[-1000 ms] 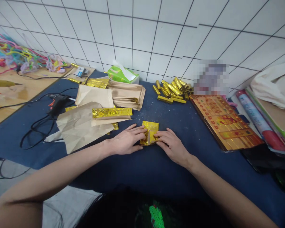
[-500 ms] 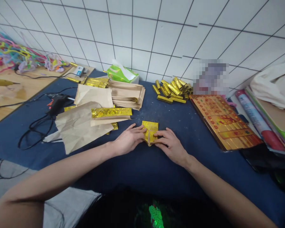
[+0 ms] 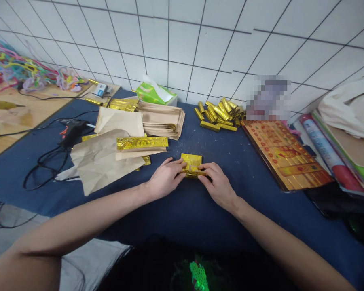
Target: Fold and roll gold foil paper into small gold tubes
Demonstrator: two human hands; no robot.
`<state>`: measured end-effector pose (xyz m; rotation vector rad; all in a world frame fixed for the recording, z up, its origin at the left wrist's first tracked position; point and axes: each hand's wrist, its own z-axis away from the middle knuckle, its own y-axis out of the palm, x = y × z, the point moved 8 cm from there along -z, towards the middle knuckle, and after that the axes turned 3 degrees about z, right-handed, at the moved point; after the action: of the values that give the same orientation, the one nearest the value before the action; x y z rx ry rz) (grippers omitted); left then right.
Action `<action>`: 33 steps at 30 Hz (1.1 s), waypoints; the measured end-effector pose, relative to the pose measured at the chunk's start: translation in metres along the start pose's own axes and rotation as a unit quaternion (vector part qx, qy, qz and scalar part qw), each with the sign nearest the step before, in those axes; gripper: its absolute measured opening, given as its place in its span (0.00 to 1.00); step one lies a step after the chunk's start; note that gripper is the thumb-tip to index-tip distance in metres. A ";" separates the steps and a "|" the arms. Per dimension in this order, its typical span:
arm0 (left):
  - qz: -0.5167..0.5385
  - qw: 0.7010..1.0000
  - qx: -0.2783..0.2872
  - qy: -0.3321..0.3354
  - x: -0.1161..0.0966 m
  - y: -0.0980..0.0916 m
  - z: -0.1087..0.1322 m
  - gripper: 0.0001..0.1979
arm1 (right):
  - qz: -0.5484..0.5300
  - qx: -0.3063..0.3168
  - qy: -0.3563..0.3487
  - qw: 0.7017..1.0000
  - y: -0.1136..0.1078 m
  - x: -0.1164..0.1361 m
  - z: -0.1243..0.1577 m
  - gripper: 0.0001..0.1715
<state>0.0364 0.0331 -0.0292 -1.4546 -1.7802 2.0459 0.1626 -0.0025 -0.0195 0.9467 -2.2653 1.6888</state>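
Observation:
A small sheet of gold foil paper [image 3: 191,161] lies on the blue cloth in front of me, its near edge rolled over into a narrow fold. My left hand [image 3: 166,176] pinches the left end of that fold between thumb and fingers. At the right end, my right hand [image 3: 216,182] grips the fold the same way. The far part of the sheet rests flat on the cloth. To the left, a gold strip [image 3: 142,142] sits on brown paper sheets [image 3: 106,161]. Beyond my right hand is a heap of rolled gold foil pieces [image 3: 220,114].
A stack of brown paper [image 3: 164,121] stands before a green tissue pack [image 3: 156,93]. At left lies a black glue gun [image 3: 74,131] with a looped cord. An orange-gold printed box [image 3: 288,157] and a red-and-blue cylinder [image 3: 330,149] are at right. Colourful fuzzy strands [image 3: 33,72] lie far left.
The sheet's near edge, which was spread out with a point toward me, is now rolled away from me into a fold. Both thumbs have moved up onto it.

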 end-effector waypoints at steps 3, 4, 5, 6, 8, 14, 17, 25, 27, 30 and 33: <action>-0.004 1.000 -0.005 0.003 0.000 0.000 0.000 0.12 | -0.012 -0.020 0.016 1.000 -0.005 -0.002 0.003 0.06; -0.004 1.000 -0.005 0.005 0.000 0.000 0.000 0.12 | -0.011 -0.034 0.020 0.999 -0.007 -0.002 0.004 0.06; -0.004 1.000 -0.005 0.007 0.000 0.000 0.000 0.12 | -0.009 -0.046 0.019 0.999 -0.010 -0.002 0.004 0.06; -0.004 1.000 -0.006 0.010 0.000 0.000 0.000 0.12 | -0.005 -0.054 0.013 0.998 -0.011 0.000 0.005 0.07; -0.006 1.000 -0.007 0.015 0.000 0.000 0.001 0.13 | -0.003 -0.048 -0.015 0.999 -0.011 0.005 0.005 0.08; -0.016 1.000 0.002 0.018 0.000 0.001 0.002 0.13 | -0.032 -0.011 -0.078 0.996 -0.007 0.014 0.003 0.10; -0.015 1.000 0.002 0.016 0.000 0.001 0.002 0.12 | -0.056 -0.014 -0.042 0.997 -0.008 0.009 0.002 0.08; -0.012 1.000 -0.002 0.017 0.000 0.001 0.002 0.12 | -0.055 -0.050 0.029 0.997 -0.013 0.000 0.005 0.05; -0.016 1.000 -0.002 0.024 0.000 0.001 0.003 0.13 | -0.011 -0.042 0.007 0.999 -0.013 0.003 0.006 0.06; -0.030 0.999 0.007 0.039 -0.002 0.001 0.005 0.12 | 0.058 -0.007 -0.069 0.996 -0.009 0.018 0.008 0.07; -0.047 0.997 0.031 0.052 -0.005 0.003 0.007 0.10 | 0.107 0.012 -0.118 0.987 -0.007 0.028 0.012 0.08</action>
<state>0.0362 0.0241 -0.0299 -1.4042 -1.6975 1.9255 0.1466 -0.0251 -0.0046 0.9879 -2.5881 1.7732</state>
